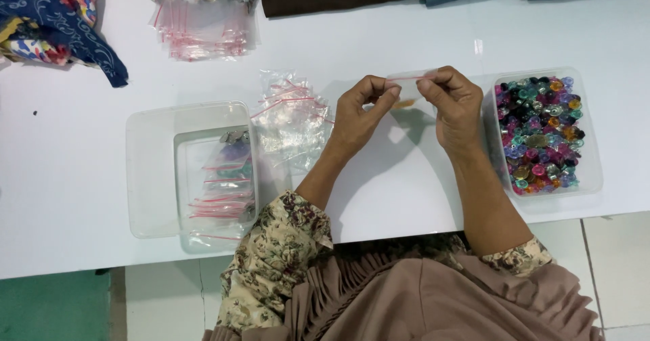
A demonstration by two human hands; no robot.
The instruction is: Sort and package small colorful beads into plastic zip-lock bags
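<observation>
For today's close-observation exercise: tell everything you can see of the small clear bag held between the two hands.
The small clear bag is thin, see-through plastic with a red zip strip along its top edge. It is held level above the white table, pinched at the strip by the left hand and the right hand. Something small and yellowish shows inside; what it is cannot be told. Nothing else touches it.
</observation>
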